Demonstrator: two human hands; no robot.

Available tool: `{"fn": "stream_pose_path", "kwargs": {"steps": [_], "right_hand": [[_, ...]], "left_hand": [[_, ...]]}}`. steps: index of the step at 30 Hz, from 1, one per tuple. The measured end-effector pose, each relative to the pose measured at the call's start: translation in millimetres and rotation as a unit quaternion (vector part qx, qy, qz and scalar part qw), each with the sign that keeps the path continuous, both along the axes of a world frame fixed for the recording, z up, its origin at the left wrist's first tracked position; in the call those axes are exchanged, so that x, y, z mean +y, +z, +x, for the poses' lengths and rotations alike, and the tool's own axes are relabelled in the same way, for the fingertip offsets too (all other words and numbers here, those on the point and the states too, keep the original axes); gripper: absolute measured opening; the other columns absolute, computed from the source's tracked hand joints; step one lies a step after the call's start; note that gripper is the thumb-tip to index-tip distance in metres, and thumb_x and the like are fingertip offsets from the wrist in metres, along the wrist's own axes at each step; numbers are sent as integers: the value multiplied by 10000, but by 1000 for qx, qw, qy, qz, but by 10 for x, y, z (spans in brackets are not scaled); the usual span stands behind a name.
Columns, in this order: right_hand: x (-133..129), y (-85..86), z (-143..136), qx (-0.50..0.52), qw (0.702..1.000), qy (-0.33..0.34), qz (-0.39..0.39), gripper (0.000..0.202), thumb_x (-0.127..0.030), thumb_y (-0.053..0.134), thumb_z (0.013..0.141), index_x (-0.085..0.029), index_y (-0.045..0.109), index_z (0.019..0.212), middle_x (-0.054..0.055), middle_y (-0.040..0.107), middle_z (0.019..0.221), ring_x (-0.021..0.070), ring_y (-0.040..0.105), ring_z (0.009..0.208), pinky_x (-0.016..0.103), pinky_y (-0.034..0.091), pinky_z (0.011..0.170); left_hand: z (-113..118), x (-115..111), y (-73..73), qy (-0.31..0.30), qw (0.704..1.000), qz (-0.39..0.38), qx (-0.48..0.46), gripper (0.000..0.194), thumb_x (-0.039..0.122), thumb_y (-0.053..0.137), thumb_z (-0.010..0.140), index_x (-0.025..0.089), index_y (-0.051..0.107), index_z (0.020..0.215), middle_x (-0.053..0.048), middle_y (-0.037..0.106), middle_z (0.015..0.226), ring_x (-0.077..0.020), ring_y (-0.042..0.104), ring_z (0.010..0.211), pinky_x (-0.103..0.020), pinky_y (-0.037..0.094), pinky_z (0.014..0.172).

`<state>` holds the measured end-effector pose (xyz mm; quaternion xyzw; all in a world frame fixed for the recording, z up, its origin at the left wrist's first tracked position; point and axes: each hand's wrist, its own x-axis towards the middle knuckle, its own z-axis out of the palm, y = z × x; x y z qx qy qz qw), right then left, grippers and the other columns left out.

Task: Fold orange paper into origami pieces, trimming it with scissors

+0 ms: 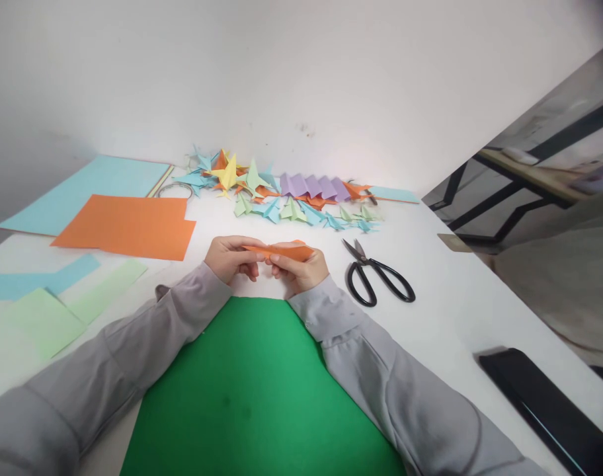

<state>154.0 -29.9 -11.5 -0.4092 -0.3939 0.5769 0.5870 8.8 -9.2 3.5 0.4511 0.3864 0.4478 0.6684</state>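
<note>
Taking the hands as the clock's centre, the pale wall (281, 79) fills 12 o'clock behind everything. The white table (445, 311) spreads below it, with a large green sheet (252, 390) at 6 o'clock, its far edge just short of the hands. A dark-framed piece of furniture (522, 182) stands beyond the table between 2 and 3 o'clock. Grey sleeves (143, 344) cover both arms, reaching in from 8 and 4 o'clock. A black slab-like object (549, 410) lies at 4 o'clock. At 10 o'clock is a light blue sheet (93, 185), partly overlapped by orange paper (127, 225) with a stepped right edge. Folded paper shapes (252, 178) in blue, yellow, green and orange crowd from 11 to 1 o'clock near the wall. Between 8 and 9 o'clock, 2 pale green pieces (48, 320) lie beside a blue strip (38, 281). Black-handled scissors (365, 260) rest at 3 o'clock, blades slightly parted, pointing toward 11. The left hand (232, 258) and right hand (306, 266) meet at the centre, each pinching the folded orange piece (294, 252) between thumb and fingers, just above the green sheet's far edge. Purple pleated paper (314, 187) lies at 1 o'clock.
</note>
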Motion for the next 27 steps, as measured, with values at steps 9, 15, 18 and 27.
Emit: {"fn": "stream_pose_path", "kwargs": {"steps": [9,15,18,27], "right_hand": [[-7,54,-8,-11,1000,-5,-1,173,-195,790,453,-182,717,608,7,650,513,89,516,376,225,433,375],[11,40,13,-12,1000,-17,-16,171,-178,773,454,-171,715,614,8,655,514,85,510,362,218,423,355],[16,35,21,-17,1000,-19,-12,154,-167,763,467,-165,712,612,8,652,508,80,506,359,212,417,358],[17,7,14,-19,1000,-9,2,159,-166,767,463,-168,717,614,-1,629,468,90,504,358,223,410,368]], "left_hand": [[12,9,17,2,1000,-8,0,166,122,741,466,102,662,610,-27,618,491,-113,519,339,-241,445,330],[6,-11,-25,3,997,50,53,227,230,755,531,121,694,721,19,559,399,-103,509,326,-218,430,338],[-4,-18,-30,1,993,80,87,275,270,751,551,110,697,767,21,538,354,-102,505,316,-200,415,340],[-1,-15,-4,-21,993,64,94,304,283,761,522,101,688,754,2,574,394,-127,534,334,-226,441,354]]}}
